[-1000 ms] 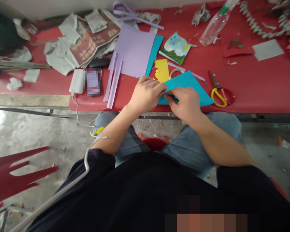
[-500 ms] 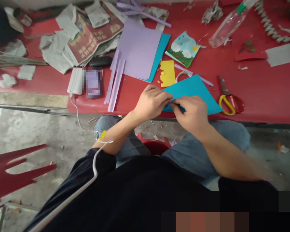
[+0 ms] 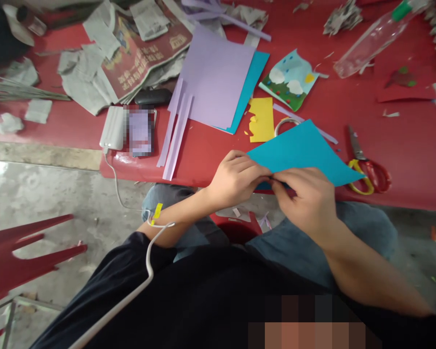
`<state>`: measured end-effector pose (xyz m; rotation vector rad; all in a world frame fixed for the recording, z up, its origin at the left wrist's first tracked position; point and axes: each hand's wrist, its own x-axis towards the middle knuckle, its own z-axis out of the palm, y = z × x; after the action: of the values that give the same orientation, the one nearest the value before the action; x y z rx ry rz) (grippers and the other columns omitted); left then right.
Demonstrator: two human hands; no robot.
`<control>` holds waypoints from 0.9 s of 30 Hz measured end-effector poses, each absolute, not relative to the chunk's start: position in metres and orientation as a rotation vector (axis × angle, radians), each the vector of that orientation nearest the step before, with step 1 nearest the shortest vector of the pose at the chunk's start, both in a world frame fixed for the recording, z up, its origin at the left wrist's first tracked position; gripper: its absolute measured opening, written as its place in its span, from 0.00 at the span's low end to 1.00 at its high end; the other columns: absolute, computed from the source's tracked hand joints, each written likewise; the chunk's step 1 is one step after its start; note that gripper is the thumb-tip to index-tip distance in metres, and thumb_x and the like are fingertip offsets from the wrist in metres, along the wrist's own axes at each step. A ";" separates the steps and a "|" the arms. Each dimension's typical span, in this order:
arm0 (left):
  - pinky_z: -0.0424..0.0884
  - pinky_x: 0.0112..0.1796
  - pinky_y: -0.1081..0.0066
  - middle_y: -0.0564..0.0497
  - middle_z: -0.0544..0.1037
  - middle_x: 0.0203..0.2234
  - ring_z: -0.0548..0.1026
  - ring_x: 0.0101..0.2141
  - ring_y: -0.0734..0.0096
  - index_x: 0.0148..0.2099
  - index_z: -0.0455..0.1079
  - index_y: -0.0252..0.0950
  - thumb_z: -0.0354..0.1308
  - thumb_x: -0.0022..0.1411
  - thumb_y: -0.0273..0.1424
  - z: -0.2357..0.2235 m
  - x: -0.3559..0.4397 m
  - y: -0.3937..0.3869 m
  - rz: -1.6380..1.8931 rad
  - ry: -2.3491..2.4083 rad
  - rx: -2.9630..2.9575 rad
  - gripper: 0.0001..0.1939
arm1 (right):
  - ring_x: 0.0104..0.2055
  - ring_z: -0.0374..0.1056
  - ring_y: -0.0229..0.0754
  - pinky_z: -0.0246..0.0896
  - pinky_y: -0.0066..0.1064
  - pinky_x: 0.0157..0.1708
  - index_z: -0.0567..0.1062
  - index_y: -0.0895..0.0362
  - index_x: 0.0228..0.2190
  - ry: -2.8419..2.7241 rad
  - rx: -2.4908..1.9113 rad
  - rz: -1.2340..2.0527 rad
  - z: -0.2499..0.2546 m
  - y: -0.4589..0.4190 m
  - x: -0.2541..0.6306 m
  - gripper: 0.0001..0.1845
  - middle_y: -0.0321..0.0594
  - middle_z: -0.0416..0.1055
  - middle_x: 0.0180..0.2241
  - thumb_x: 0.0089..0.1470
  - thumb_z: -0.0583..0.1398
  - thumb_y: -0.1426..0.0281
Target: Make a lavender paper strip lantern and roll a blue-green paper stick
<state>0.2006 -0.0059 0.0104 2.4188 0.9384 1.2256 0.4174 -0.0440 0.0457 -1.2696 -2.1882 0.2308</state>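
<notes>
A sheet of blue paper (image 3: 301,150) lies at the table's front edge, its near edge gripped by both hands. My left hand (image 3: 238,178) is closed on that edge, fingers bent over it. Close beside it, fingertips nearly meeting, my right hand (image 3: 307,196) pinches the same edge between thumb and fingers. The pinched strip of paper is mostly hidden, so I cannot tell how it is folded. A roll of tape (image 3: 287,122) peeks out behind the sheet. Scissors with yellow and red handles (image 3: 366,167) lie to the right, touching the sheet's right corner.
Purple paper (image 3: 218,72) and purple strips (image 3: 178,138) lie at the left, near a white power bank (image 3: 112,128) and a phone (image 3: 141,131). Beyond the hands are torn yellow paper (image 3: 262,118), a painted picture (image 3: 290,80), a plastic bottle (image 3: 374,43) and newspaper (image 3: 141,53).
The camera view has shifted, so the table items appear displaced. Both hands keep hold of the blue paper's near edge, and its right corner now overlaps the scissors' handle.
</notes>
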 end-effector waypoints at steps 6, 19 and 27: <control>0.73 0.52 0.62 0.56 0.88 0.37 0.84 0.36 0.72 0.48 0.76 0.40 0.60 0.79 0.28 0.005 0.197 -0.009 1.207 0.917 2.343 0.04 | 0.36 0.81 0.49 0.67 0.44 0.42 0.80 0.55 0.39 -2.235 -1.199 0.176 0.044 -0.044 0.416 0.04 0.39 0.85 0.36 0.68 0.67 0.75; 0.72 0.52 0.61 0.54 0.87 0.38 0.83 0.38 0.69 0.48 0.73 0.39 0.54 0.81 0.28 -0.003 0.200 -0.008 1.074 0.957 2.365 0.07 | 0.37 0.81 0.49 0.66 0.43 0.42 0.82 0.56 0.40 -2.259 -1.221 0.149 0.045 -0.045 0.418 0.03 0.38 0.85 0.37 0.67 0.68 0.76; 0.72 0.52 0.60 0.54 0.87 0.38 0.83 0.37 0.66 0.47 0.71 0.38 0.53 0.78 0.23 -0.009 0.200 -0.006 0.921 0.995 2.433 0.07 | 0.35 0.79 0.48 0.63 0.43 0.42 0.81 0.56 0.37 -2.266 -1.260 0.130 0.040 -0.042 0.417 0.05 0.38 0.84 0.35 0.69 0.67 0.73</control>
<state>0.2000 -0.0064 -0.0095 2.4335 0.9954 0.9210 0.4173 -0.0418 0.0401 -1.2598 -2.2665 0.1296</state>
